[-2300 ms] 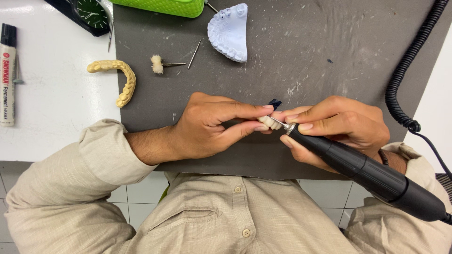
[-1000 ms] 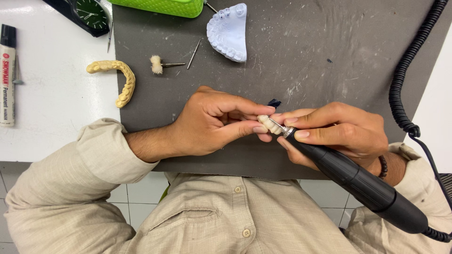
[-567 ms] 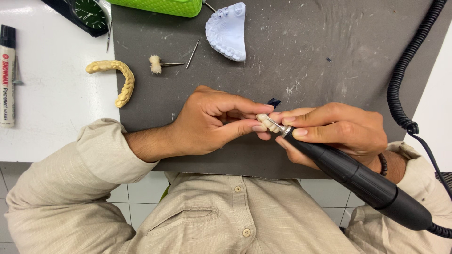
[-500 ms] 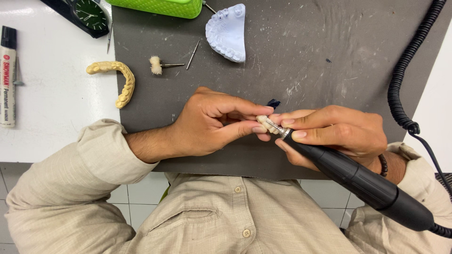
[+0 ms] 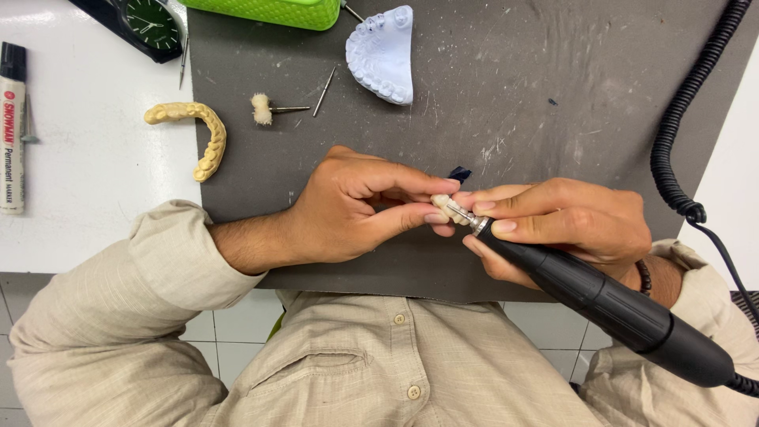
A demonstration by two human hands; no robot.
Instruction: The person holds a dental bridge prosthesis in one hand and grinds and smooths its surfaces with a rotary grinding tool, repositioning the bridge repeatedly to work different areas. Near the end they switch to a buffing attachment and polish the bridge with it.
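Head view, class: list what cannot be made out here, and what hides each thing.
1. Small pale piece: mostly covered by the left hand fingers.
2. Tool tip of the black handpiece: its working end is hidden between the left hand and right hand.
3. Green container and watch: cut off by the top edge.
4. Coiled cable: leaves the frame at the top and right edges.

White marker label point(image 5: 12, 142) with red print, far left.

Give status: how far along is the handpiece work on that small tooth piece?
Done: can't tell; the piece is mostly hidden. In hand: left hand pinches the small tooth piece; right hand holds the black handpiece, tip at it. Left: yellow arch, white cast and buff bur lie untouched.
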